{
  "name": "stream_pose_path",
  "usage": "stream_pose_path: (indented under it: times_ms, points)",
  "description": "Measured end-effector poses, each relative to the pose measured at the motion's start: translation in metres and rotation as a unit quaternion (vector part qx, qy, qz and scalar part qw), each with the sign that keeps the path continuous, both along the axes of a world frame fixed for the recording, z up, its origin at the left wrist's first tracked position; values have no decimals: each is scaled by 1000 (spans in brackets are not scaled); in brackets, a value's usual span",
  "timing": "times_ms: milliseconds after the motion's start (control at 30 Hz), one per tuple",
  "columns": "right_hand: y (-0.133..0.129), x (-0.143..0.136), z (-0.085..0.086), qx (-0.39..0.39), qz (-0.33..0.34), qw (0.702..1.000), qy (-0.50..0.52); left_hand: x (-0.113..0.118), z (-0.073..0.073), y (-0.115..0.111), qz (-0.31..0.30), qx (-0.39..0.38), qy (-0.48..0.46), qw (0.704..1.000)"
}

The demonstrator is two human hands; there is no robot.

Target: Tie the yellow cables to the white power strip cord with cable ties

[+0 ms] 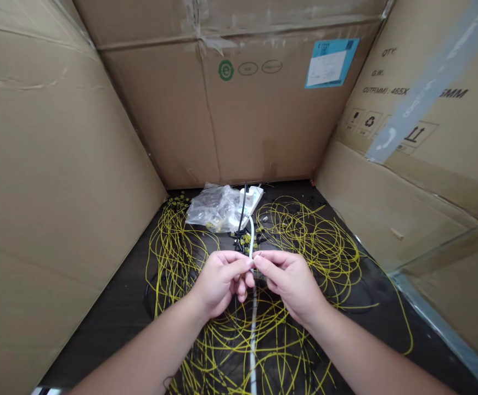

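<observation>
My left hand (221, 281) and my right hand (291, 281) meet fingertip to fingertip above the middle of the dark table. Thumb and forefinger are pinched on each; whatever sits between them is too small to make out. A white cable (253, 340) runs beneath the hands, toward me. Thin yellow wires (263, 318) spread in loose loops below both wrists. Just beyond the fingertips are small black and yellow pieces (245, 239), partly behind the white cable. A thin black cable (242, 211) rises beside them.
Cardboard walls stand at the left (57, 181), back (173, 109) and right (387, 192). By the back wall, a crumpled clear plastic bag (212, 206) lies against a white power strip (256, 197). More yellow wire is heaped at left (168, 236) and right (316, 236).
</observation>
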State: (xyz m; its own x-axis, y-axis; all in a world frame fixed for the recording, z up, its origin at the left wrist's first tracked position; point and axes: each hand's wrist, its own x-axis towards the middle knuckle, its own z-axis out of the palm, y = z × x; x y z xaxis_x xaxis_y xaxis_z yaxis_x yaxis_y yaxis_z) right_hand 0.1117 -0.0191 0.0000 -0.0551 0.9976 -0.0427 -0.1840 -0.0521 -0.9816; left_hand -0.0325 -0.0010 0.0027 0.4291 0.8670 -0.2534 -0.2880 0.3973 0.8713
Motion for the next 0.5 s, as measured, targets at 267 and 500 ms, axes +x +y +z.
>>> stream_pose_path:
  times_ms: [267, 500]
  points:
    - [1, 0, -2, 6, 0, 1000, 5, 1, 0, 0, 14, -3, 5, 1000]
    - [0, 0, -1, 1, 3, 1000, 10, 0, 1, 0, 9, 7, 25, 1000]
